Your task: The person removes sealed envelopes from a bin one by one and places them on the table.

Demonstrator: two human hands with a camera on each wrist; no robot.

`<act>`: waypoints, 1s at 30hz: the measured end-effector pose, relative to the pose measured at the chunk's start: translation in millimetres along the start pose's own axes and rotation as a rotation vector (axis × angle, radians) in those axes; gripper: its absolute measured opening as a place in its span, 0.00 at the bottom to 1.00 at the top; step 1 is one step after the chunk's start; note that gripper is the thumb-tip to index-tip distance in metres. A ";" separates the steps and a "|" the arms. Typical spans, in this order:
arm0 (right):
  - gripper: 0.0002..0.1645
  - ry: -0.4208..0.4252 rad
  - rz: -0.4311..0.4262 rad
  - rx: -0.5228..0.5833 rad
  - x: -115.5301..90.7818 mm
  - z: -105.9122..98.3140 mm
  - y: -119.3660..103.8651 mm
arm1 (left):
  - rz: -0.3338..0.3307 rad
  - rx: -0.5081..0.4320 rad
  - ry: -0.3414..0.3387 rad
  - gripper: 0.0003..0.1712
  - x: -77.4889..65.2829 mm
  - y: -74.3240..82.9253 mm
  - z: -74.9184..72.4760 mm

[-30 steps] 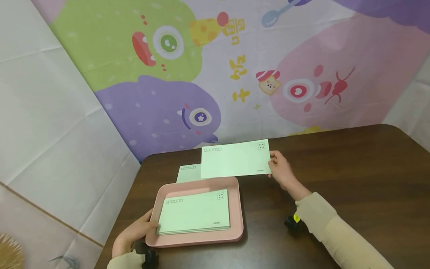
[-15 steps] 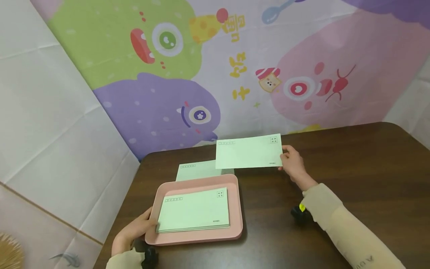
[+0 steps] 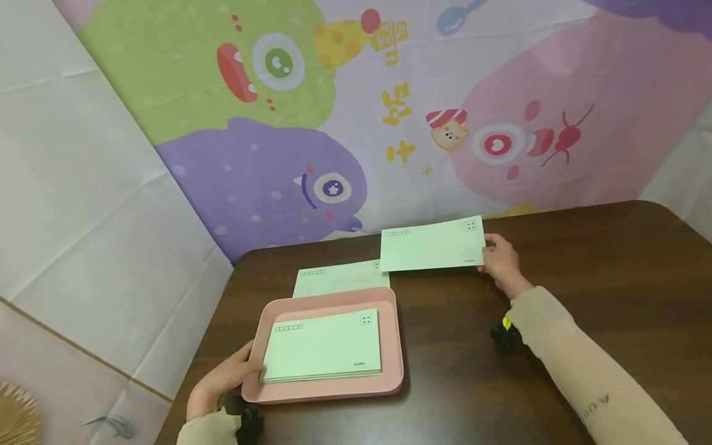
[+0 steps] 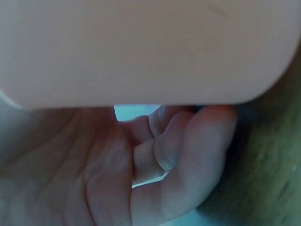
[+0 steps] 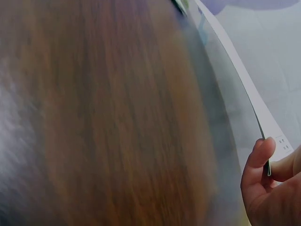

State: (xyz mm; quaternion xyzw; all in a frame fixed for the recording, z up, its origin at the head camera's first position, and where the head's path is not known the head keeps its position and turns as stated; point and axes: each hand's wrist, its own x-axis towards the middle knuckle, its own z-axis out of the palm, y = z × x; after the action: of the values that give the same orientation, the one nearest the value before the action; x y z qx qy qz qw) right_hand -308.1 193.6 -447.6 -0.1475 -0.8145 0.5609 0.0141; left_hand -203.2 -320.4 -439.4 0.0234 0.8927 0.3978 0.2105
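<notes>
My right hand (image 3: 503, 262) pinches a pale green envelope (image 3: 431, 247) by its right end, thumb in front. In the right wrist view that envelope (image 5: 244, 80) appears nearly edge-on, between thumb and fingers. A pink tray (image 3: 395, 346) lies on the table with a small stack of like envelopes (image 3: 322, 346) in it. My left hand (image 3: 225, 377) grips the tray's left side, thumb over the rim; the left wrist view has its fingers (image 4: 197, 165) curled beneath the tray wall (image 4: 141, 56). Behind the tray lies another envelope (image 3: 339, 279), its lower part hidden by the tray.
The dark wooden table (image 3: 584, 278) extends to the right of the tray. At its back edge hangs a cloth (image 3: 411, 185) with cartoon monsters. White panels (image 3: 100, 204) stand at the left. Each wrist wears a black camera, such as the right wrist camera (image 3: 503, 335).
My right hand has carried its envelope right and slightly away, uncovering more of the envelope behind the tray. The left hand and the tray have stayed in place.
</notes>
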 end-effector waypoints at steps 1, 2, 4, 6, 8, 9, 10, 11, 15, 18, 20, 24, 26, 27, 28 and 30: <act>0.28 0.003 -0.003 0.001 2.0 -0.7 1.7 | 0.006 0.003 -0.002 0.36 -0.4 0.3 -0.2; 0.28 0.007 -0.005 0.006 3.9 -1.1 3.1 | 0.005 0.002 -0.003 0.36 -0.8 0.6 -0.4; 0.28 0.008 -0.003 0.025 7.8 -2.1 5.9 | 0.008 0.002 -0.006 0.36 -1.5 1.2 -0.7; 0.28 0.002 0.006 0.048 10.1 -3.4 6.7 | 0.011 0.008 -0.009 0.35 -2.0 1.4 -1.1; 0.28 -0.003 0.019 0.079 11.9 -4.2 7.2 | 0.001 0.007 -0.006 0.36 -2.0 1.5 -0.9; 0.28 -0.005 0.029 0.092 12.7 -4.6 7.6 | -0.005 0.004 -0.004 0.36 -2.0 1.4 -0.6; 0.28 -0.006 0.039 0.101 13.5 -5.1 8.0 | -0.010 0.004 0.000 0.36 -1.7 1.2 -0.4; 0.28 -0.004 0.049 0.115 14.5 -5.7 8.6 | -0.013 0.001 0.003 0.37 -1.5 1.0 -0.1; 0.29 0.004 0.089 0.150 17.2 -7.5 9.5 | -0.023 -0.005 0.015 0.37 -2.0 0.7 0.1; 0.29 -0.004 0.099 0.168 18.9 -7.9 8.6 | -0.036 0.005 0.022 0.38 -2.5 1.4 -0.2; 0.29 -0.007 0.103 0.181 19.2 -7.1 6.8 | -0.040 0.004 0.026 0.38 -2.6 1.9 -0.4; 0.29 0.001 0.124 0.205 19.9 -6.2 4.7 | -0.024 0.002 0.013 0.37 -2.1 1.7 -0.7; 0.29 0.010 0.143 0.213 19.8 -6.2 4.5 | -0.012 -0.001 0.005 0.37 -2.0 1.6 -0.7; 0.29 0.013 0.153 0.208 19.7 -6.5 4.5 | -0.011 0.000 0.005 0.37 -1.8 1.4 -0.7; 0.29 0.015 0.160 0.207 19.5 -6.7 4.5 | -0.005 0.006 0.003 0.37 -1.7 1.2 -0.9; 0.29 0.014 0.171 0.206 19.2 -7.1 4.4 | 0.004 0.004 -0.004 0.37 -1.5 0.9 -0.8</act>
State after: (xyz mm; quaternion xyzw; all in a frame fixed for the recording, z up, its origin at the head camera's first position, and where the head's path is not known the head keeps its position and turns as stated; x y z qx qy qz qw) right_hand -324.1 206.4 -451.8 -0.2183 -0.7369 0.6397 -0.0130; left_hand -202.3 -320.6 -437.7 0.0262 0.8930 0.3964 0.2115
